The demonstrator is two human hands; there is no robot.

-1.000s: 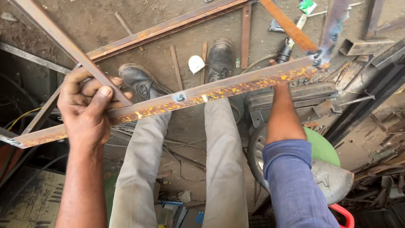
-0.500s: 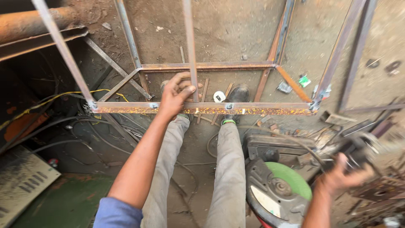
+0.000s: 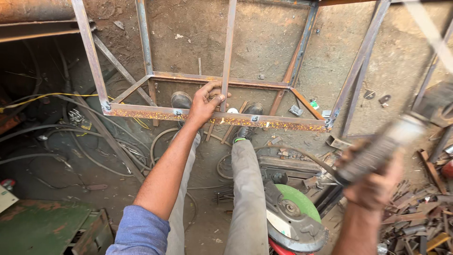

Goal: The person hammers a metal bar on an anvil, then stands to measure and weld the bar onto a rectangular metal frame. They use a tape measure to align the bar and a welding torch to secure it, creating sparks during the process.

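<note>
- Where your right hand (image 3: 375,182) comes up at lower right, its fingers are clenched around a grey tool handle (image 3: 384,144); motion blur hides what kind of tool it is.
- Near your right knee: a chop saw (image 3: 292,219) with a green disc guard on the floor, scrap offcuts (image 3: 415,212) beside it.
- Your left hand (image 3: 204,103) reaches forward, fingers grasping the rusty front rail of the steel frame (image 3: 141,113) where a vertical bar (image 3: 228,52) meets it.
- The frame stands on the dirt floor, just ahead of your shoes.
- Far left: loose cables (image 3: 61,146).
</note>
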